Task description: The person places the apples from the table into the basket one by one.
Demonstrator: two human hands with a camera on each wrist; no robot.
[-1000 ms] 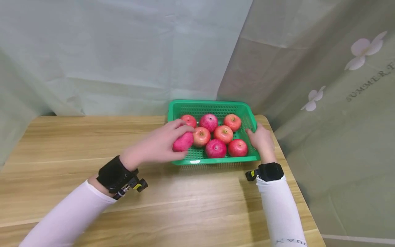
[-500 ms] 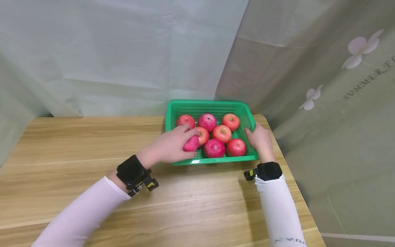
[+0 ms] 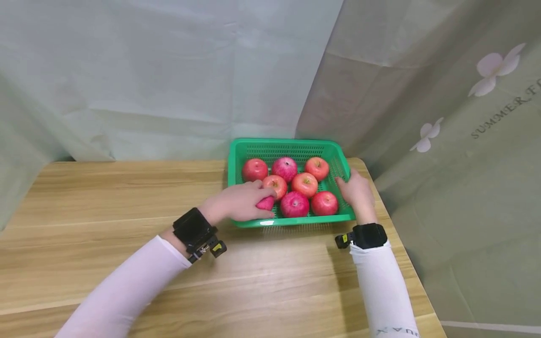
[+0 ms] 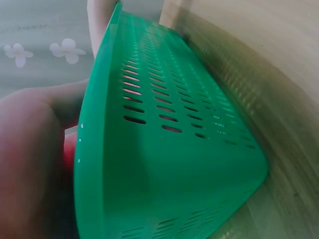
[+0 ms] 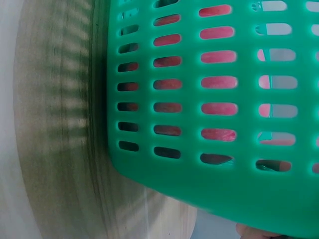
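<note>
A green slotted basket [image 3: 343,163] sits at the far right of the wooden table [image 3: 127,206] and holds several red apples. My left hand [image 3: 243,203] reaches over the basket's front left corner and grips a pink-red apple [image 3: 266,203], lowered into the basket beside the others. My right hand [image 3: 357,190] holds the basket's right rim. In the left wrist view the basket's outer wall [image 4: 169,149] fills the frame. In the right wrist view the slotted wall [image 5: 209,99] shows red fruit through its holes.
Pale cloth hangs behind the table and a grey-green curtain [image 3: 444,141] with flower prints hangs at the right. The table's right edge [image 3: 405,263] runs just beyond my right forearm. Bare wood stretches to the left and front of the basket.
My left hand has carried the pink-red apple right and down into the basket's front left corner. The right hand has stayed on the rim.
</note>
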